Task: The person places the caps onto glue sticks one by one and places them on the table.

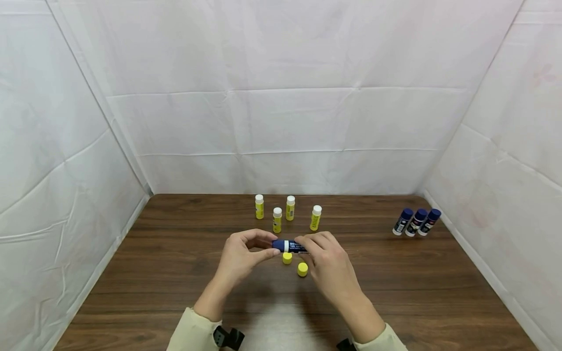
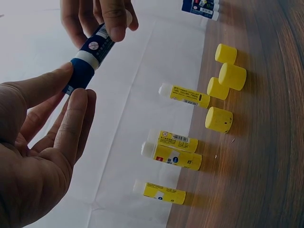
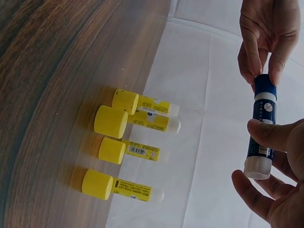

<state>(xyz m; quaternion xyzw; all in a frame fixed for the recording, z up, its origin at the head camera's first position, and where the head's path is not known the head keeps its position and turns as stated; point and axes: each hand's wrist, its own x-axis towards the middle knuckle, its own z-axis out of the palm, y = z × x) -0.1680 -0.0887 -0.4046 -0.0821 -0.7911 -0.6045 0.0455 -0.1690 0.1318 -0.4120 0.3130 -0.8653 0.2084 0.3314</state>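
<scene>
A dark blue glue stick (image 1: 294, 246) with a white band is held level above the table between both hands. My left hand (image 1: 246, 254) pinches its blue cap (image 3: 265, 84) between thumb and fingertips. The labelled body is in the grip of my right hand (image 1: 330, 265), and a white knob (image 3: 258, 167) sticks out at that end in the right wrist view. The cap still meets the white band. Below the hands lie yellow caps (image 1: 302, 269), several in the wrist views. Just beyond stand several yellow glue sticks (image 1: 277, 222), uncapped, white ends up.
Three blue capped glue sticks (image 1: 414, 223) stand side by side at the table's right. The brown wooden table (image 1: 175, 263) meets white cloth walls (image 1: 290, 122) at the back and sides.
</scene>
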